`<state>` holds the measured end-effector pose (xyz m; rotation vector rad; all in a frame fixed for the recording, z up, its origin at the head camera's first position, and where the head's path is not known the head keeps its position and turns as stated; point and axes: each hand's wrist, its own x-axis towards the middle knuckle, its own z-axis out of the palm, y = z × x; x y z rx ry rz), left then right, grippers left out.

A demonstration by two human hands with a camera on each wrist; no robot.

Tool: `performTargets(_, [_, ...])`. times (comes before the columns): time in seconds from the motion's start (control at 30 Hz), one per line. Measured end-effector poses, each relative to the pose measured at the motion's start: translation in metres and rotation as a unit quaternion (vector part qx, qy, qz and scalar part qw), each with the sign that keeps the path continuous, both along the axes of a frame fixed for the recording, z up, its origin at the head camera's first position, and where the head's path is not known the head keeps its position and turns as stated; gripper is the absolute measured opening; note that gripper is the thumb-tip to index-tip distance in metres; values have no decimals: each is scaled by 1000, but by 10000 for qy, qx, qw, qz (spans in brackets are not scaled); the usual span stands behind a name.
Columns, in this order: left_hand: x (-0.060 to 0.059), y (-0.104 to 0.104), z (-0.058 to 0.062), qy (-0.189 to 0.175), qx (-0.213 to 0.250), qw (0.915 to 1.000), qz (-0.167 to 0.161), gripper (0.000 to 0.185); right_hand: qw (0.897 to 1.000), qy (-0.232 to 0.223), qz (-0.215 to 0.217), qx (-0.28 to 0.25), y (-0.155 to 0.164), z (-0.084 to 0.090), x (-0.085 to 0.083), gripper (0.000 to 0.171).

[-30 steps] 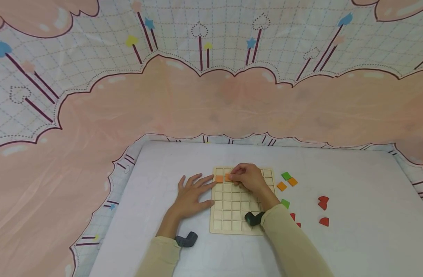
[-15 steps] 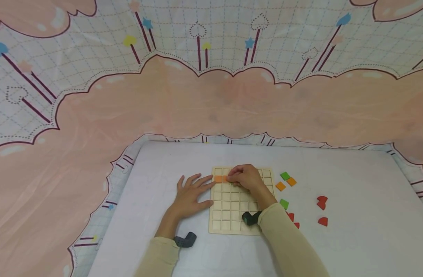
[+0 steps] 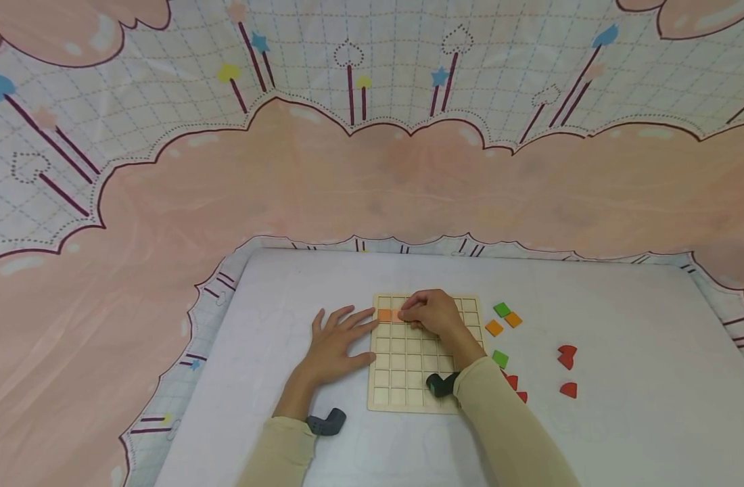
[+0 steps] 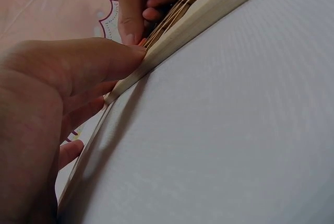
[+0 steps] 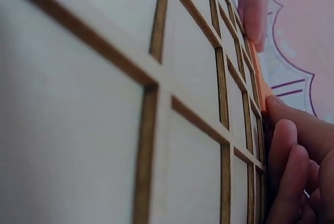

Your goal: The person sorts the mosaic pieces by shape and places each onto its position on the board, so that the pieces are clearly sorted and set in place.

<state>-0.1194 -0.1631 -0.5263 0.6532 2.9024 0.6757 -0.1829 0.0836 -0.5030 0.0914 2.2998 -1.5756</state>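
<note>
A pale wooden grid board (image 3: 398, 363) lies on the white table. My left hand (image 3: 335, 348) rests along its left side with fingers spread, fingertips right at the edge. One orange square tile (image 3: 384, 315) sits in the leftmost cell of the second row from the top. In the cell to its right is another orange square tile (image 3: 396, 314), which my right hand (image 3: 433, 312) pinches at its right end between thumb and fingers. From the right wrist view, the thumb (image 5: 279, 108) touches orange close over the grid. The hand hides part of the upper rows.
Right of the board lie two green square tiles (image 3: 502, 310), two orange square tiles (image 3: 494, 328) and several red rounded pieces (image 3: 569, 390), some partly behind the right sleeve (image 3: 500, 399). A patterned pink and white cloth (image 3: 372, 182) hangs behind the table.
The right hand has brought its orange tile slightly left and down, from tilted above the board to lying in the cell beside the first tile. The left hand has stayed in place.
</note>
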Motion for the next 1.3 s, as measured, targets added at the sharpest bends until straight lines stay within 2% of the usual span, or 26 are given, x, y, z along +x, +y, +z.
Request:
performTargets(0.9, [-1, 0, -3, 32, 55, 10000, 41, 67, 9996, 48, 269, 7, 2, -1, -2, 18])
performTargets(1.3, [-2, 0, -4, 23, 59, 10000, -2, 65, 9994, -46, 348, -65, 7, 3, 2, 22])
